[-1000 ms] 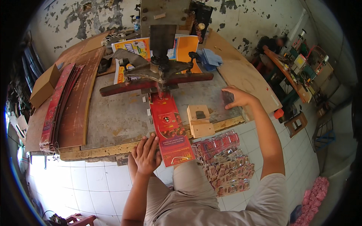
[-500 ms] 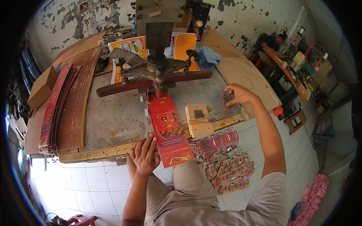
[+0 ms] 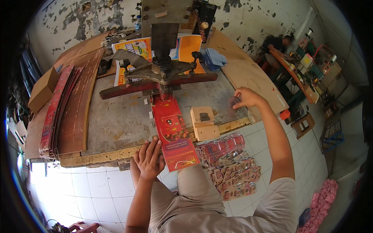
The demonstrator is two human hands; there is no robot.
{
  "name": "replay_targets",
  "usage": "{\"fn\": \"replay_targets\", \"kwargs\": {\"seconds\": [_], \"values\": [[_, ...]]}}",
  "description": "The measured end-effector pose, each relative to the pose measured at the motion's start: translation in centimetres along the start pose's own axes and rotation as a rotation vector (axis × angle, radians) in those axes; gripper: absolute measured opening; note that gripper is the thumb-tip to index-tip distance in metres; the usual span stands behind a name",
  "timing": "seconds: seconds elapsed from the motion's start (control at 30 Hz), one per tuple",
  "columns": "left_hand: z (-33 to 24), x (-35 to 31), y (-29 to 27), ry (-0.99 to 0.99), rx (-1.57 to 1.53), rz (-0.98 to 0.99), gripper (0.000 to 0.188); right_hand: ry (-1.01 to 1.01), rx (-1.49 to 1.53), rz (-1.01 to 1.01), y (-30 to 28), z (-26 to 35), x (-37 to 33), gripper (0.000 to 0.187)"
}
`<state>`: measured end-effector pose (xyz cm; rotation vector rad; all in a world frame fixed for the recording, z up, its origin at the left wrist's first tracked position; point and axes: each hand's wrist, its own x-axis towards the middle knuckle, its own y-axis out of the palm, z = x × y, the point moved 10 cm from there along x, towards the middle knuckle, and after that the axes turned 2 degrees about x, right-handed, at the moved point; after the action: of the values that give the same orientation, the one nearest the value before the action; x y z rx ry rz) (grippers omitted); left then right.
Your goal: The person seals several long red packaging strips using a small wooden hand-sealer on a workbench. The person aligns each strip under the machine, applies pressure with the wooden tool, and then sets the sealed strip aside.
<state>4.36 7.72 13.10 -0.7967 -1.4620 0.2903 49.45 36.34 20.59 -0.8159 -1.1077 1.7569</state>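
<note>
A long red printed strip lies on the metal-topped table, its far end under the press head and its near end overhanging the front edge toward my lap. My left hand rests against the strip's left edge at the table front, fingers stretched out and lying flat. To the right, my right hand curls above the metal top, thumb and fingers bent round a small dark roundish thing whose kind I cannot make out. Between the strip and that hand sits a small wooden block piece with a dark patch.
Red stacked strips and a cardboard box lie at the left. Blue sheets sit far right on the table. Printed packs are spread low beside my right leg. Another person sits at a bench at the back right.
My right hand's fingers have shifted slightly to the right around the dark thing. My left hand, the strip and the press look the same.
</note>
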Motion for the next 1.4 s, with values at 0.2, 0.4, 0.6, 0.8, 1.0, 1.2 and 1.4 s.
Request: {"fn": "replay_targets", "kwargs": {"seconds": [0.2, 0.4, 0.6, 0.8, 1.0, 1.2, 1.4], "values": [[0.0, 0.1, -0.1, 0.008, -0.005, 0.011, 0.059, 0.065, -0.088, 0.064, 0.3, -0.9, 0.6, 0.074], [-0.1, 0.1, 0.0, 0.006, -0.003, 0.008, 0.059, 0.034, -0.164, 0.084, 0.3, -1.3, 0.9, 0.069], [0.2, -0.1, 0.1, -0.003, 0.019, 0.019, 0.056, 0.094, -0.058, 0.039, 0.0, -1.5, 0.7, 0.057], [0.2, -0.2, 0.3, -0.014, 0.020, 0.011, 0.055, 0.163, 0.146, -0.092, 0.3, -1.9, -0.5, 0.022], [0.1, -0.1, 0.0, -0.012, -0.021, 0.015, 0.055, -0.054, 0.068, -0.475, -6.8, 6.7, -4.4, 0.010], [0.5, -0.3, 0.0, -0.017, 0.022, 0.018, 0.057, -0.158, 0.544, -0.328, -7.5, 15.7, -6.3, 0.011], [0.1, 0.1, 0.5, -0.022, -0.004, 0.022, 0.058, -0.214, 0.941, -0.251, -1.8, 13.7, -3.5, 0.017]]}}
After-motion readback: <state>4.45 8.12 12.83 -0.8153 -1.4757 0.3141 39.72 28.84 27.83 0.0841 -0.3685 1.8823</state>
